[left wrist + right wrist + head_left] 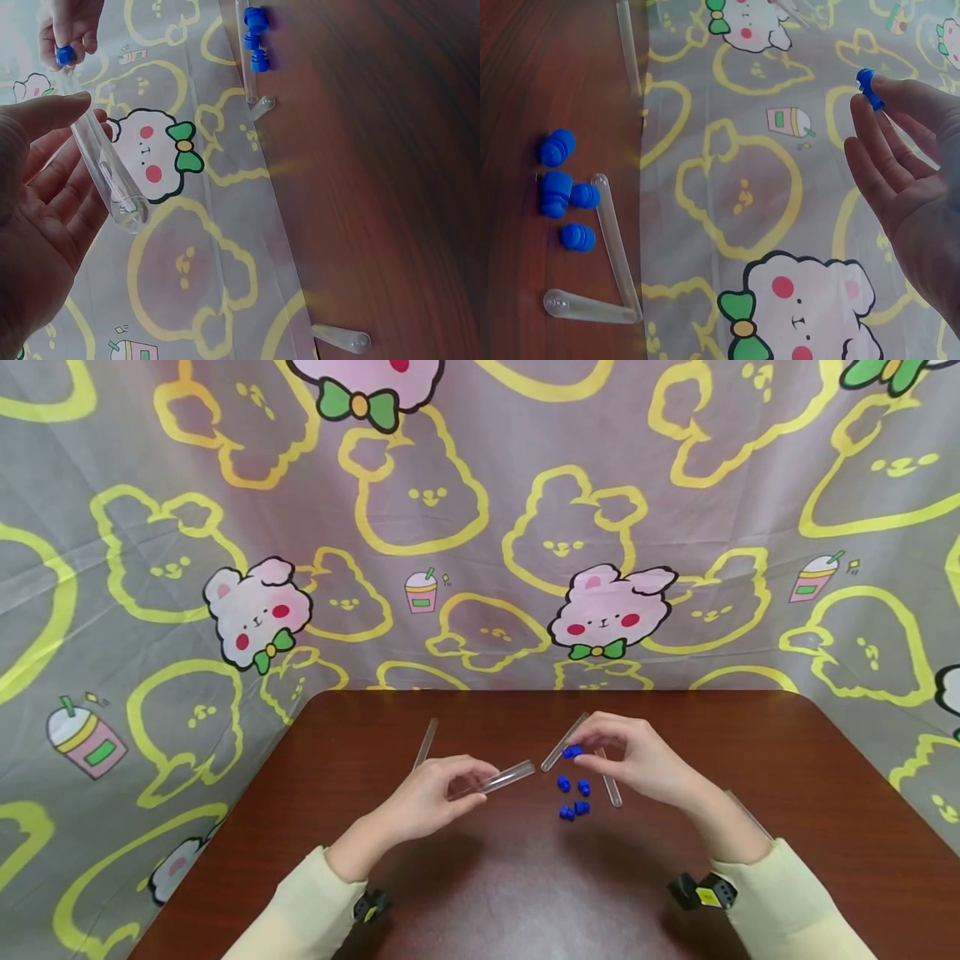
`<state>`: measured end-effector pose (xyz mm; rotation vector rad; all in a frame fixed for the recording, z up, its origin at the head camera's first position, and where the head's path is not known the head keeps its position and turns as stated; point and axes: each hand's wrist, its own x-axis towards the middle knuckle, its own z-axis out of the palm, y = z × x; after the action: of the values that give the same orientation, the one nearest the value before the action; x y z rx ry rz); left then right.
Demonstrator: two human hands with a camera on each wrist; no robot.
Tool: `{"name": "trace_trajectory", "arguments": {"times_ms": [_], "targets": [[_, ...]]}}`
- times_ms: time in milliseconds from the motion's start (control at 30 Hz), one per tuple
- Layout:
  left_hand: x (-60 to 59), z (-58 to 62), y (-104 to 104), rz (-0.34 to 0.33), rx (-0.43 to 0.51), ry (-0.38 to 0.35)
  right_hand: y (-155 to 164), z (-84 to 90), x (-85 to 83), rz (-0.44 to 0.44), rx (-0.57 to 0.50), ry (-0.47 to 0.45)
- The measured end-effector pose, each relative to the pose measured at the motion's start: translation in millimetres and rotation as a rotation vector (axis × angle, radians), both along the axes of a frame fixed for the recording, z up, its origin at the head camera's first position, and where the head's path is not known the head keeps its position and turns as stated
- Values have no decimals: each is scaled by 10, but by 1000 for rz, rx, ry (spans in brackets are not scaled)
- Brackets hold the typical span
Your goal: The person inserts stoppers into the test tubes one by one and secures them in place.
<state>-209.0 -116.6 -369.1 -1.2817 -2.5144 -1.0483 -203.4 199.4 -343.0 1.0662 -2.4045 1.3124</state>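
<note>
My left hand (459, 783) grips a clear test tube (497, 779) a little above the brown table (480, 893), its open end pointing right. In the left wrist view the tube (109, 169) lies across the fingers (52, 187). My right hand (594, 750) pinches a blue cap (572, 751) between thumb and fingertips, a short way right of the tube's mouth. The right wrist view shows that cap (868, 86) at the fingertips (889, 97). Several more blue caps (573, 797) lie on the table under the right hand.
Three other clear tubes lie on the table: one at the back left (426, 743), one slanted behind the right hand (561, 745), and one beside the caps (611, 783). A cartoon-print cloth (480, 527) hangs behind and around the table.
</note>
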Motion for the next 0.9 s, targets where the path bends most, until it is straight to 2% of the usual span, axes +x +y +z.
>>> {"name": "trace_trajectory", "arguments": {"times_ms": [167, 400, 600, 900], "targets": [[7, 10, 37, -1, -5, 15, -68, -24, -18, 37, -4, -39], [-1, 13, 89, -11, -14, 38, -180, -4, 16, 38, 2, -57], [9, 21, 137, 0, -25, 3, -189, -70, -22, 57, -1, -39], [-1, -4, 145, -10, -13, 10, -207, -109, -41, 64, 14, -28]]}}
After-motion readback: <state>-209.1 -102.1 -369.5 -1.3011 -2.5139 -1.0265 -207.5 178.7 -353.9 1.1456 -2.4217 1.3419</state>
